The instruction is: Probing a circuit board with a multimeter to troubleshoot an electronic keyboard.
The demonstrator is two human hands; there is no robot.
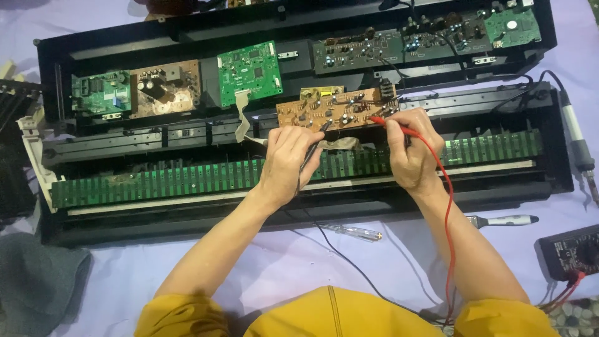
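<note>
1. The brown circuit board [337, 107] is seen lying propped on the rear frame of an opened electronic keyboard [299, 131], near the centre of the view, with its long axis running from 9 o'clock to 3 o'clock and its right end tipped slightly up.
2. The board is found at 12 o'clock from both hands, just beyond the fingertips.
3. The left hand [284, 163] is closed around a black probe [315, 145], whose tip is set against the lower edge of the board near its middle.
4. The right hand [412, 150] is closed around a red probe [388, 123], whose tip is laid on the board's right end, at 9 o'clock from the thumb.
5. The right hand is judged the nearer to the board; the left sits lower, over the green key-contact strip [187, 181].
6. A red lead [449, 212] is traced from the right hand toward a multimeter [571, 251] at 4 o'clock on the table.
7. A screwdriver [355, 231] is noted on the lilac cloth [299, 262] at 6 o'clock, and a soldering iron [577, 137] at 3 o'clock, both apart from the hands.
</note>
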